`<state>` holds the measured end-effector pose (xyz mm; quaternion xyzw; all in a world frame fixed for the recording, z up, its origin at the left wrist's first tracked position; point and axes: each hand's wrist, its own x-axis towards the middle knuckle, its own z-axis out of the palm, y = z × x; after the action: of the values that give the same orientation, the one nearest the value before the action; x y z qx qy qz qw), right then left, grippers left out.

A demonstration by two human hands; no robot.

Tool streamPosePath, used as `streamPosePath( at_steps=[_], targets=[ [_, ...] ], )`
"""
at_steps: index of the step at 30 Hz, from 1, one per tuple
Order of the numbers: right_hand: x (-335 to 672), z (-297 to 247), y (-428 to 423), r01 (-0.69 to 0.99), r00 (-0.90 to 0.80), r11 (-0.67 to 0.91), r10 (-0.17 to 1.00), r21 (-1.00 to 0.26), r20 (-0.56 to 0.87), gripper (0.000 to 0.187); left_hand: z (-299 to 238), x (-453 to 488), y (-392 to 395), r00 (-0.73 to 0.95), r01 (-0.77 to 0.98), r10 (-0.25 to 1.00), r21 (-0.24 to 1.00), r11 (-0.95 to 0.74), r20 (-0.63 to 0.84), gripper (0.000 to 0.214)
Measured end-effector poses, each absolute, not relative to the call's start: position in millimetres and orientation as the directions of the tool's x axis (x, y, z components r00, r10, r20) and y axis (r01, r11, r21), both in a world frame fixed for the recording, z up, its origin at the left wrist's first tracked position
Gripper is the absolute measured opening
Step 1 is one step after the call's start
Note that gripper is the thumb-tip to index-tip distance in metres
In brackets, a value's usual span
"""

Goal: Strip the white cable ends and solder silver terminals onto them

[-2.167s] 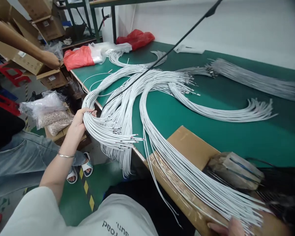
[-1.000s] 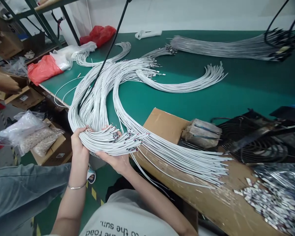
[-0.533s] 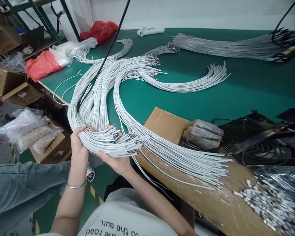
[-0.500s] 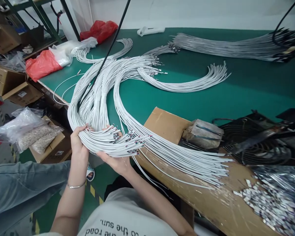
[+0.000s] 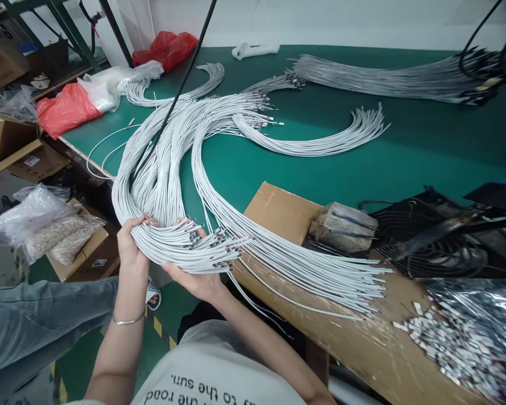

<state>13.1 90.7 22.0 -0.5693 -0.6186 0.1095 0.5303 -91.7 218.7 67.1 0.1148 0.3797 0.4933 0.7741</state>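
Observation:
A thick bundle of white cables [image 5: 181, 247] curves off the green table edge into both my hands, its stripped, coloured wire ends pointing right. My left hand [image 5: 132, 242] is wrapped round the bundle where it bends. Under the cable ends, my right hand [image 5: 196, 275] grips from below, its fingers partly hidden behind the cables. Beside it, a second bundle of white cables [image 5: 287, 253] fans out over the table's brown front edge. Further back, a smaller white cable bundle [image 5: 312, 147] lies in an arc.
Grey cables [image 5: 375, 79] lie at the back right of the green table [image 5: 425, 146]. On the right are a cardboard sheet [image 5: 282, 211], a block with metal rods [image 5: 343, 225], a black fan [image 5: 430, 242] and white scraps [image 5: 459, 349]. A person's jeans [image 5: 46, 326] are at left.
The whole view has shifted slightly, so things sit a little further left. Both my hands keep the same hold on the cable bundle.

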Motion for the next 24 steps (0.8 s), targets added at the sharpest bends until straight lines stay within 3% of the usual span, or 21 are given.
streamPosePath(
  at_steps=[9,24],
  targets=[
    [14.3,21.8,90.2,0.716,0.064,0.367,0.813,-0.593,0.579,0.054,65.1,-94.6,218.1,0.252,-0.699,0.842,0.511,0.499,-0.478,0.031],
    [5.5,15.7,91.7,0.834,0.051,0.314,0.775,-0.454,0.630,0.054,63.3,-100.0,217.6,0.282,-0.702,0.833,0.490,0.517,-0.475,0.030]
  ],
)
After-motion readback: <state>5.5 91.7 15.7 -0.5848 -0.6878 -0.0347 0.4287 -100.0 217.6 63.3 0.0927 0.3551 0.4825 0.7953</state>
